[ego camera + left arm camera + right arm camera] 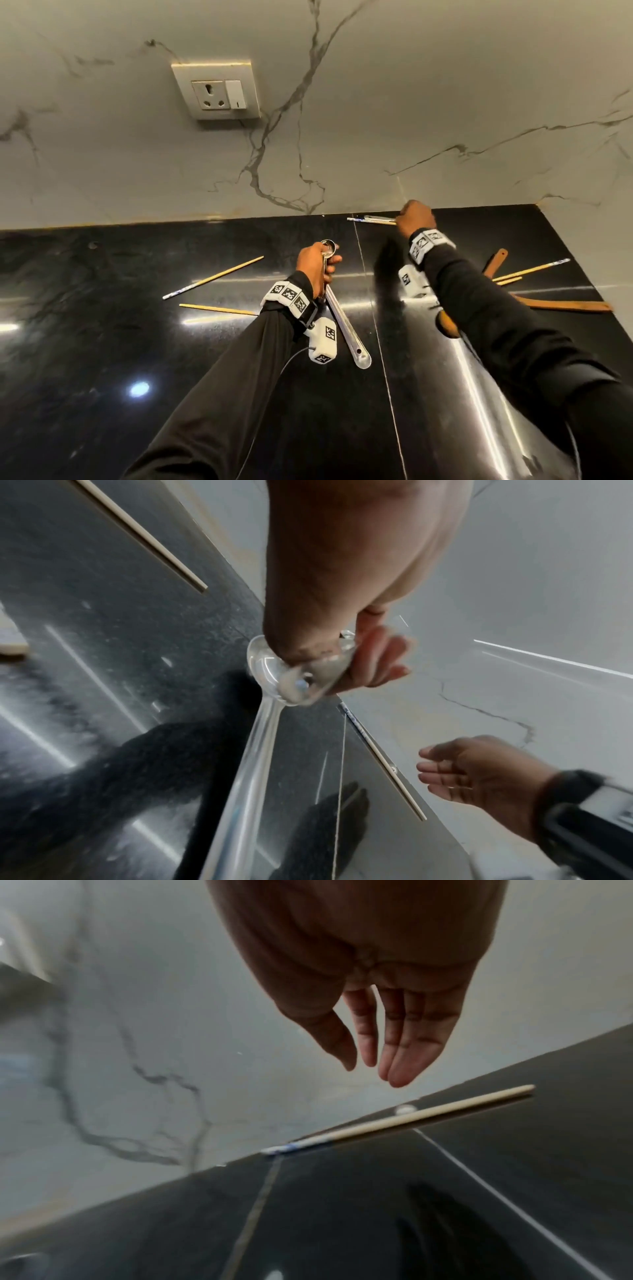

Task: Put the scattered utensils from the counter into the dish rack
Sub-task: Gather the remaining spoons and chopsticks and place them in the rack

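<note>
My left hand [317, 263] grips a long-handled metal spoon [346, 329] above the black counter [120, 342], bowl end up and handle slanting down to the right. In the left wrist view the fingers [377, 656] curl round the shiny spoon [250, 764]. My right hand [414, 217] hovers at the back of the counter, just above a blue-tipped chopstick [371, 221] lying along the wall. Its fingers [394, 1047] are straight and hold nothing, a little above that chopstick [411, 1115]. No dish rack shows in any view.
Two chopsticks [212, 277] [219, 309] lie left of my left hand. At the right lie wooden spatulas [565, 305] [495, 263], more chopsticks [531, 270] and a wooden spoon [447, 325] partly under my right arm. A wall socket [215, 90] sits on the marble backsplash.
</note>
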